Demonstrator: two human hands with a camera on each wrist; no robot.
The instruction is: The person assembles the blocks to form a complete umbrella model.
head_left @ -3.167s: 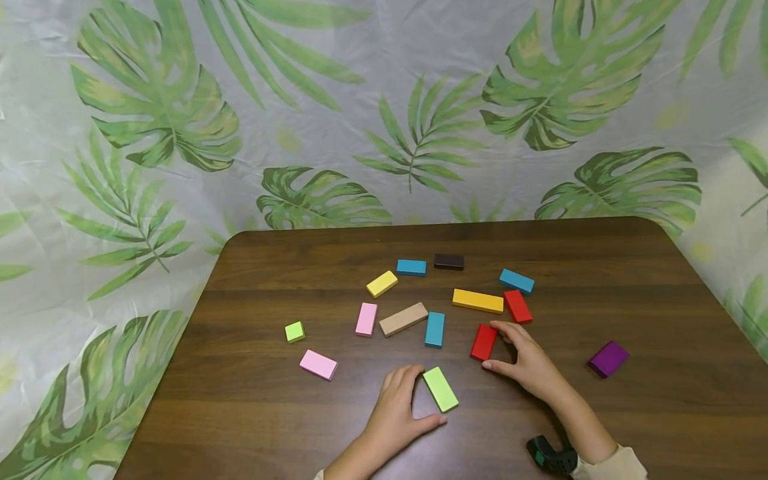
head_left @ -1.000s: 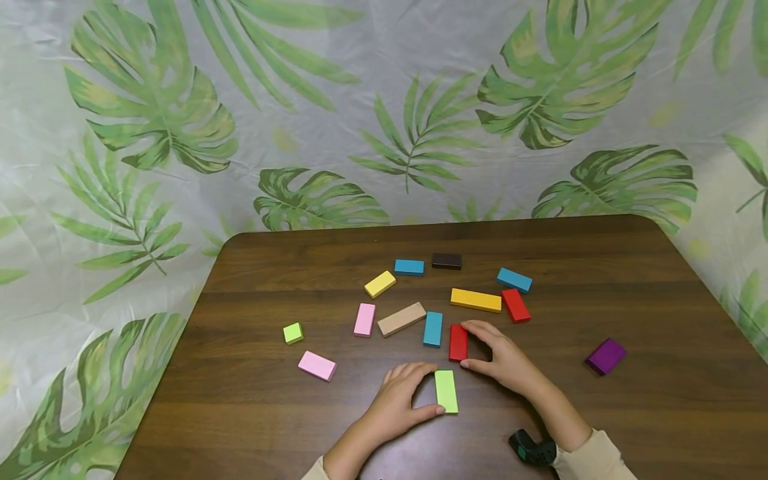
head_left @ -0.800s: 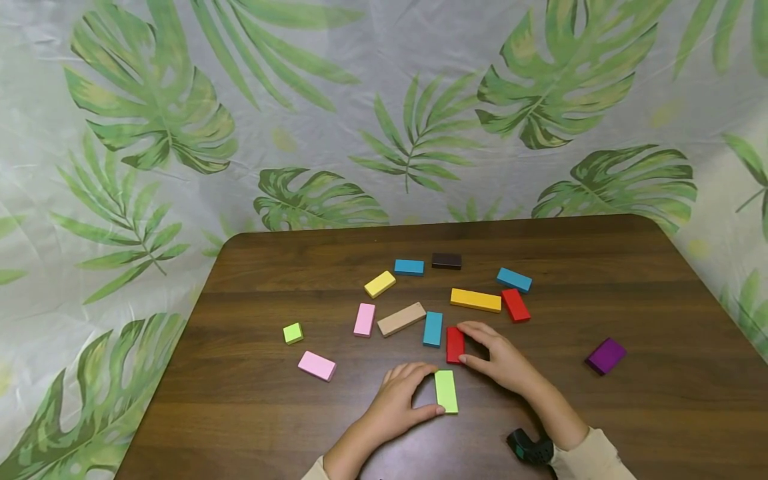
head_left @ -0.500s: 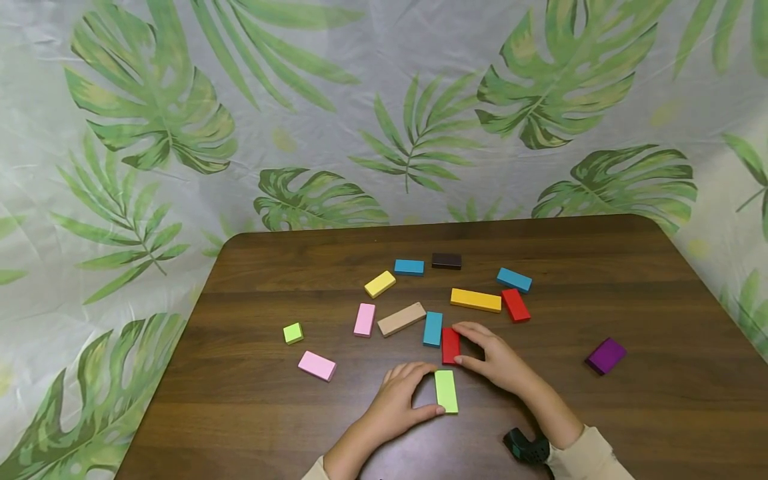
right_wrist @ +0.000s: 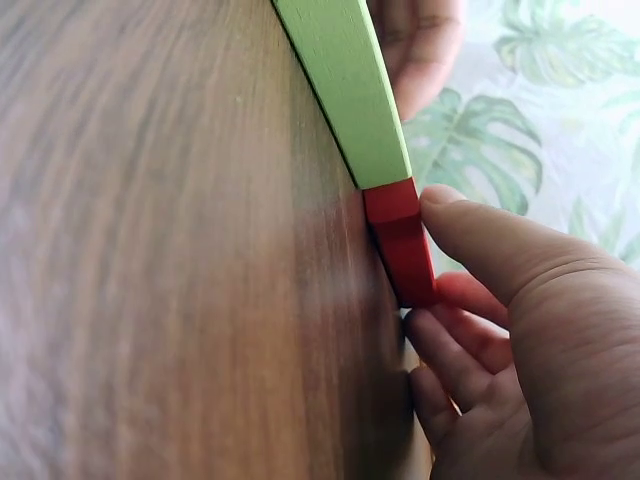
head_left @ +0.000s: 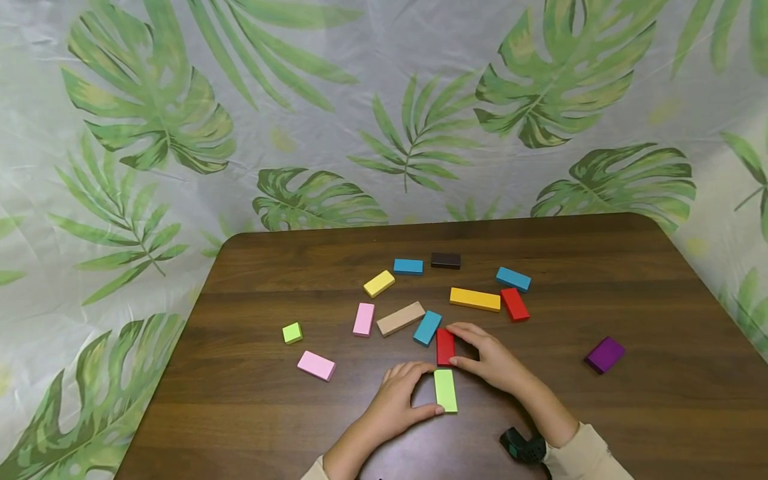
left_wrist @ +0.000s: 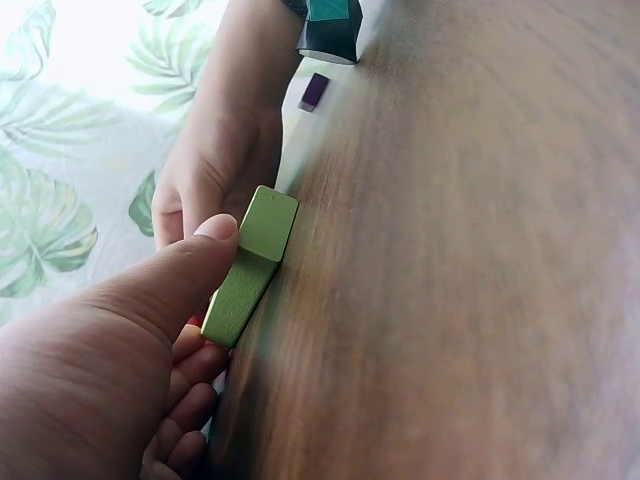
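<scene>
The left hand [head_left: 393,403] pinched the lime green block [head_left: 446,391], thumb near one end and fingertips at the other, a hold that probably served to keep it from turning. The right hand [head_left: 495,360] pinched the red block [head_left: 445,347] from the opposite side in a similar way, which left the facing ends unobstructed. Both blocks lay flat on the tabletop [head_left: 252,427], end to end and nearly in line; whether the ends quite touched was hard to tell.

Just beside the red block, the teal block [head_left: 427,328] sat at a slant, perhaps touching its corner. Beyond it came the tan block [head_left: 401,319] and the orange block [head_left: 475,299], whose end lay by another red block [head_left: 515,305]. The purple block [head_left: 605,355] lay well apart on the right, likely out of the hands' way.
</scene>
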